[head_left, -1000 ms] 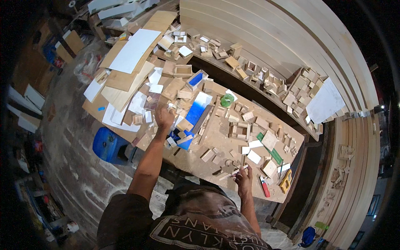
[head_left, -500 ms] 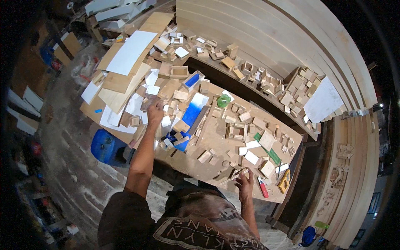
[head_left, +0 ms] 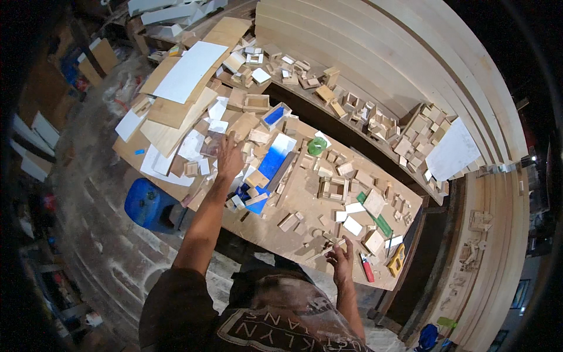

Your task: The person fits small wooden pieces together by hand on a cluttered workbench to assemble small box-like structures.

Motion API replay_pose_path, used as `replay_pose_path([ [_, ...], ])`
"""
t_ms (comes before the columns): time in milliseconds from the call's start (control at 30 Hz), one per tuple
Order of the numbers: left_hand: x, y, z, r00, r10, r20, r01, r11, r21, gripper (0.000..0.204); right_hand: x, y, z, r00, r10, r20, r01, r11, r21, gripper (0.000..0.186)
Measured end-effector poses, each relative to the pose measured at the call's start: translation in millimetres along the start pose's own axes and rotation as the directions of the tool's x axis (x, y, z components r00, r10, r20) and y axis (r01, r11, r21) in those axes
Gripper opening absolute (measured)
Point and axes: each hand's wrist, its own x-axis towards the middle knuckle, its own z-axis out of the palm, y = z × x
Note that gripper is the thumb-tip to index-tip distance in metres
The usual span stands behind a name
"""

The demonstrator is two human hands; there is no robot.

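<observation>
My left hand [head_left: 230, 157] reaches over the crowded left part of the workbench [head_left: 267, 232], fingers stretched forward and somewhat apart. Beside its fingertips lies a brownish flat block [head_left: 212, 145], among small wood offcuts and white pieces. Whether the fingertips touch a piece is hidden. Near the front edge, my right hand [head_left: 341, 263] is turned upward with bent fingers. A thin wooden strip [head_left: 321, 253] appears pinched between its thumb and fingers. Right of that hand lie a red-handled tool [head_left: 366, 268] and a yellow-handled tool [head_left: 396, 260].
A small open wooden frame [head_left: 333, 189], a green tape roll [head_left: 316, 146] and a blue-and-white board [head_left: 273, 161] lie mid-bench. Behind, a shelf holds several small wooden boxes [head_left: 384, 124]. A blue plastic container [head_left: 146, 202] stands by the left edge.
My left hand has shifted right, away from the brownish block, and its fingers have stretched out. My right hand stays nearly in place with the strip. The view has shifted slightly.
</observation>
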Motion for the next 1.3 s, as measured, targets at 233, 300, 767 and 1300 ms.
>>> replay_pose_path([
  [233, 25, 0, 13, 0.994, 0.000, 0.111, -0.009, 0.997, 0.081, 0.056, -20, 16, -8, 0.997, 0.033, -0.068, -0.033, 0.999, 0.001, 0.056],
  [300, 35, 6, 12, 0.995, 0.022, 0.099, -0.030, 0.996, 0.083, 0.057, -24, 17, -9, 0.996, 0.052, -0.079, -0.052, 0.999, -0.008, 0.059],
  [767, 69, 31, 27, 0.945, 0.241, 0.219, -0.258, 0.965, 0.051, 0.029, -24, 23, -3, 0.997, 0.002, -0.082, -0.010, 0.996, -0.093, 0.063],
  [1300, -23, -7, 16, 0.899, -0.238, 0.368, 0.418, 0.212, -0.884, 0.030, -29, 27, 1, 0.992, -0.024, -0.123, 0.012, 0.995, -0.103, 0.063],
])
